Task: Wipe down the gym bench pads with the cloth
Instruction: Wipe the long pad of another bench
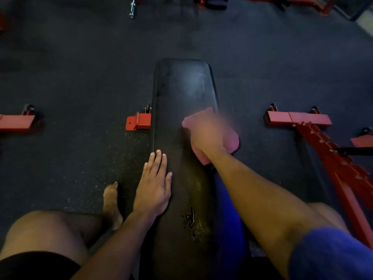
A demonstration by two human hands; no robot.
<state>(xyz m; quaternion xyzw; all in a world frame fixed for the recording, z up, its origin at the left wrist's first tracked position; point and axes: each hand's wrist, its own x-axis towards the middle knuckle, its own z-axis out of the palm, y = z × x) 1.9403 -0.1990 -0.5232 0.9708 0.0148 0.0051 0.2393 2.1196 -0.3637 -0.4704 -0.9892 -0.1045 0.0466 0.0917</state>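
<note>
A pink cloth (pixel 232 141) is pressed to the pad (pixel 185 87) under the right hand (pixel 205 132), at the pad's right edge; the hand is blurred, so whether its fingers are curled on the cloth or laid flat cannot be told. The left hand (pixel 154 184) is laid flat, fingers (pixel 158 160) spread open, bracing the near left edge. Wiping seems under way. The pad beyond the fingertips probably wants the next strokes, and the cracked patch (pixel 191 219) nearer the body gentler pressure.

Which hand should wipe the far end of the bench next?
The right hand: it already presses the pink cloth on the bench pad. The left hand lies flat and empty.
</note>
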